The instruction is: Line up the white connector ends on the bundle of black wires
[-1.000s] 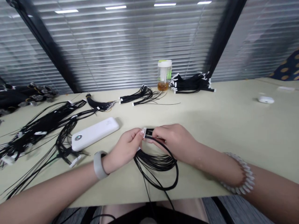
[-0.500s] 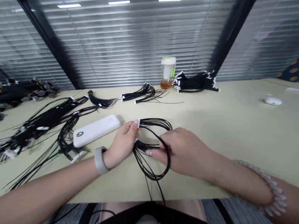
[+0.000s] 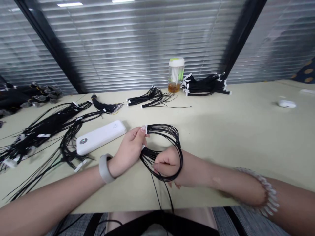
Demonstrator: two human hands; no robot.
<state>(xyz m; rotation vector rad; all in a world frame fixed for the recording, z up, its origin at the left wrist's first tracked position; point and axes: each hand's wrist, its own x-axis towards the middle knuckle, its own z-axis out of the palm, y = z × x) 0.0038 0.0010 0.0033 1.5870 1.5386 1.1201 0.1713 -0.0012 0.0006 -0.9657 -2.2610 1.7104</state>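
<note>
Head view, a person's two bare hands at a table. The left hand (image 3: 131, 144), just left of the frame's centre, pinches a white connector (image 3: 146, 129) between thumb and fingers. From this connector a coiled wire bundle (image 3: 163, 127) bows rightward and curves back toward the same hand, where a second white piece (image 3: 143, 147) shows at the lower edge of the fingers. The right hand (image 3: 169, 164), centre and slightly lower, is curled with its fingers bent, strands crossing in front of it near the wrist; whether it grips any strand cannot be told. Two loose strands run from the coil over the table's near edge, lower centre.

The wire bundle is probably light, pliant and somewhat springy, its separate strands apt to spread or snag. The connector seems the firmest place to hold; the thin wires where they enter it are likely the most fragile part, so the coil is better supported as a gathered group than tugged by one strand.

Farther out, a white power bank (image 3: 100, 137) lies left of centre, beside a dark heap of wires (image 3: 49, 123). A lidded bottle (image 3: 175, 75) and a stacked wire bunch (image 3: 206, 85) stand at upper centre-right; a small white case (image 3: 286, 104) lies at right.
</note>
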